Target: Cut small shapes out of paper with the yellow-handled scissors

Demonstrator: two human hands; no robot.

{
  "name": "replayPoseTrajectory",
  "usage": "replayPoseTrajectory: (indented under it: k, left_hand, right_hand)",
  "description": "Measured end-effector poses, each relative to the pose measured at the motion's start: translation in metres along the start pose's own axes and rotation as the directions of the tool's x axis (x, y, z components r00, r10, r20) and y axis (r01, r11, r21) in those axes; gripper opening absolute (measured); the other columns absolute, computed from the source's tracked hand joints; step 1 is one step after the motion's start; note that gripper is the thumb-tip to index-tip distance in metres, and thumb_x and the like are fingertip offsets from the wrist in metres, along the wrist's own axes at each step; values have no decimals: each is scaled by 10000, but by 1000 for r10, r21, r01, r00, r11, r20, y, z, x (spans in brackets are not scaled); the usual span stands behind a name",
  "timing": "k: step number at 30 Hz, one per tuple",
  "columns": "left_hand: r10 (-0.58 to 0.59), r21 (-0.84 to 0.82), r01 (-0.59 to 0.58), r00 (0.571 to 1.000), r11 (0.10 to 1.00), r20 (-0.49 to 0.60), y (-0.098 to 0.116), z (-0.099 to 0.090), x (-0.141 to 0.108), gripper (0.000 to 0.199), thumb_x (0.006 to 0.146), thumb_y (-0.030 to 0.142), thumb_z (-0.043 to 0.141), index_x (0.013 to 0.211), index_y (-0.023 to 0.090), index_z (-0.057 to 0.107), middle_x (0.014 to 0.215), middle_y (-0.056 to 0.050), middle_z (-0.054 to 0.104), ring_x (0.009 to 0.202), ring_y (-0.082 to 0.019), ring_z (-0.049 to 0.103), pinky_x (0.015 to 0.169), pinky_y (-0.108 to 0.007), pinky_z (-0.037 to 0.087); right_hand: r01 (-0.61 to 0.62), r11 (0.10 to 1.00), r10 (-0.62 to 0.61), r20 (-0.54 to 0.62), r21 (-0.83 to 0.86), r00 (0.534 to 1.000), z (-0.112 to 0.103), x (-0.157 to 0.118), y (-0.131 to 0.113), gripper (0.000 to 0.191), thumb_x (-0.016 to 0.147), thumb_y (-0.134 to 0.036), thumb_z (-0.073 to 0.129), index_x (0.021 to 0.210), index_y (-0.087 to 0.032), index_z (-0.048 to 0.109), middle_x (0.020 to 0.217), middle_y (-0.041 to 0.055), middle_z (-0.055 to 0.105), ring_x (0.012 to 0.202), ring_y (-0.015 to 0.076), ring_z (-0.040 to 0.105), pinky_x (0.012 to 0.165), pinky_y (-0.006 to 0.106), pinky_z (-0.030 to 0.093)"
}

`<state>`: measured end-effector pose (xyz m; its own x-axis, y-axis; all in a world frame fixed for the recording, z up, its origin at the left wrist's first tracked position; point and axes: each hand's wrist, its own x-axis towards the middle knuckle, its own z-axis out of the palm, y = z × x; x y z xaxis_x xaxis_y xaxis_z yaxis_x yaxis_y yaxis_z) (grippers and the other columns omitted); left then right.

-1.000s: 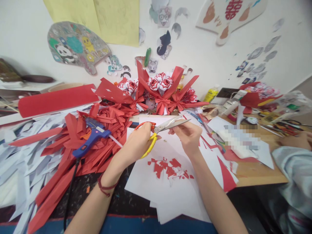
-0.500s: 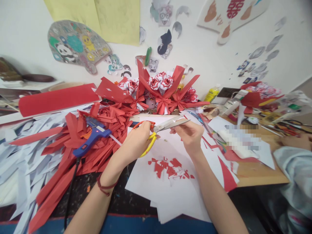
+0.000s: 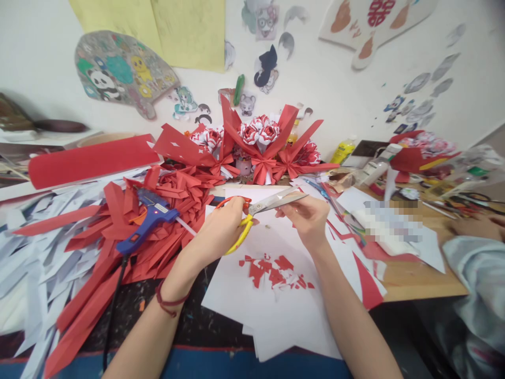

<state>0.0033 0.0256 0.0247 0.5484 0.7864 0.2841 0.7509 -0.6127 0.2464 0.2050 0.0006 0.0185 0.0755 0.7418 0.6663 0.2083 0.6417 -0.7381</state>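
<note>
My left hand [image 3: 226,226] is closed around the scissors [image 3: 272,202], which have one orange-red and one yellow handle loop. Their blades point right and stand slightly apart, with the tips at my right hand [image 3: 310,218]. The fingers of my right hand are pinched on a small piece of paper, mostly hidden behind the blades. Below both hands, red and white paper scraps [image 3: 272,271] lie on white sheets [image 3: 236,295].
A blue glue gun [image 3: 152,216] rests on a heap of folded red paper strips [image 3: 165,247]. White strips [image 3: 35,252] spread at the far left. Red-wrapped paper bouquets [image 3: 260,142] stand along the wall. Another person's sleeve [image 3: 477,279] is at the right edge.
Both hands and the scissors hold almost the same place. The view has shifted very slightly; the scraps lie as before.
</note>
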Motion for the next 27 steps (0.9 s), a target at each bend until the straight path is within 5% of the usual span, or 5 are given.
replayPoseTrajectory:
  k: [27]
  left_hand:
    - [17, 43, -18, 1000, 999, 24, 0, -7, -4, 167, 895, 357, 420, 911, 194, 388, 820, -54, 591, 700, -219, 577, 558, -296, 347]
  right_hand:
    - [-64, 995, 52, 141, 77, 989, -11, 7, 2, 55, 745, -169, 674, 738, -176, 728, 639, 27, 662, 521, 134, 605, 476, 273, 516]
